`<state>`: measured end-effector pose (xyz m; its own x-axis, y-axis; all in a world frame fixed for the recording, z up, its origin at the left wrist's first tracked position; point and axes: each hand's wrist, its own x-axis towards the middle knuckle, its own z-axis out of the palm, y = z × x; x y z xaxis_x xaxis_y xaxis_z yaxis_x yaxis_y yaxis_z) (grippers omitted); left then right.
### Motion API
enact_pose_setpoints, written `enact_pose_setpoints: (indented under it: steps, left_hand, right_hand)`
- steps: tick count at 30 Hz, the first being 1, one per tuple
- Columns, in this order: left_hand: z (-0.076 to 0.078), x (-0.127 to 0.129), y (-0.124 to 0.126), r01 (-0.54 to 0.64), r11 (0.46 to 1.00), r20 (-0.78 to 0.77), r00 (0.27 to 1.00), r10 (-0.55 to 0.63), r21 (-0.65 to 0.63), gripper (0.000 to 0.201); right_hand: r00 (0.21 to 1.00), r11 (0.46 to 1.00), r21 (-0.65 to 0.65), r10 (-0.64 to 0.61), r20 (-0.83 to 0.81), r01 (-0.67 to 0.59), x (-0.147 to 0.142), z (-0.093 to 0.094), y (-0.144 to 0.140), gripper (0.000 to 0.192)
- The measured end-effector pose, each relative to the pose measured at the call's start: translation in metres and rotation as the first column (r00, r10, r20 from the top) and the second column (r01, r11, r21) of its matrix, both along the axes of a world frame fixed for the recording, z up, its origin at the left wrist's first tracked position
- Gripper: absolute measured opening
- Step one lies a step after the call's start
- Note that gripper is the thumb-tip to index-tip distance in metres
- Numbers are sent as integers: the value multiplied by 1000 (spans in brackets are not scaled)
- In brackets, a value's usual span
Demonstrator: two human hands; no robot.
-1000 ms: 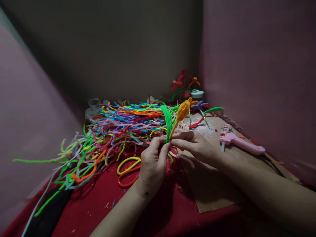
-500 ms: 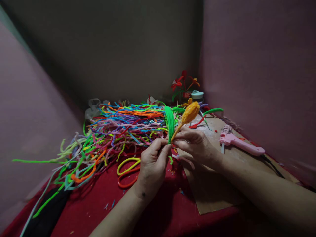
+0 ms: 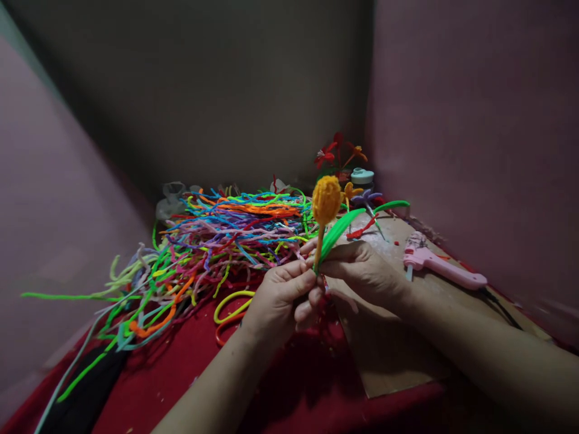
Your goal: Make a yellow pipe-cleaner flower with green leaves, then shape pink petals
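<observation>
Head view shows the left hand (image 3: pixel 280 293) and right hand (image 3: pixel 368 271), fingers pinching together a slender green fuzzy leaf (image 3: pixel 340 232) and an apparently finished, stemmed orange fuzzy bud (image 3: pixel 326 201), any join hidden.

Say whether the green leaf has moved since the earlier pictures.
Yes. The green leaf has swung rightward, its tip now nearer the stationary pink glue gun.

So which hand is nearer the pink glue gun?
Right. The right hand is left of the pink glue gun; the left hand is farther left, beyond the right hand.
</observation>
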<state>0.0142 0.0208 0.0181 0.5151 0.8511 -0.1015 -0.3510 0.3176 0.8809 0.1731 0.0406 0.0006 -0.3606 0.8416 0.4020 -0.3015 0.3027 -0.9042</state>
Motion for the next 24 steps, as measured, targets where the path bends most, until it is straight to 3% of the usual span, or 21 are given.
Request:
enact_pose_setpoints:
  steps: [5, 11, 14, 17, 19, 21, 24]
  left_hand:
    - [-5, -4, 4, 118, 993, 75, 990, -117, -9, 22]
    - [-4, -7, 6, 138, 990, -1, 990, -138, 5, 19]
    - [-2, -6, 6, 78, 996, -105, 992, -73, 46, 20]
    - [-2, -2, 4, -54, 978, -227, 969, 100, 200, 19]
    - [-4, 2, 1, -170, 923, -288, 917, 277, 345, 17]
    - [-9, 7, -3, -250, 815, -313, 833, 456, 522, 13]
    - [-18, 9, -8, -173, 551, -306, 680, 667, 816, 16]
  right_hand:
    - [998, 999, -3, 50, 40, -50, 2, 3, 1, 18]
    - [995, 998, 4, 69, 75, -69, 4, 0, 3, 16]
    - [999, 995, -96, 33, -19, -35, -3, -3, -1, 19]
    - [993, 972, -225, 35, -117, -61, -10, -2, -6, 21]
    - [987, 953, -298, 6, -160, -54, -14, -1, -8, 20]
    - [980, 938, -346, -53, -189, -16, -16, 0, -9, 20]
    - [970, 935, -353, -95, -223, 10, -18, 0, -12, 15]
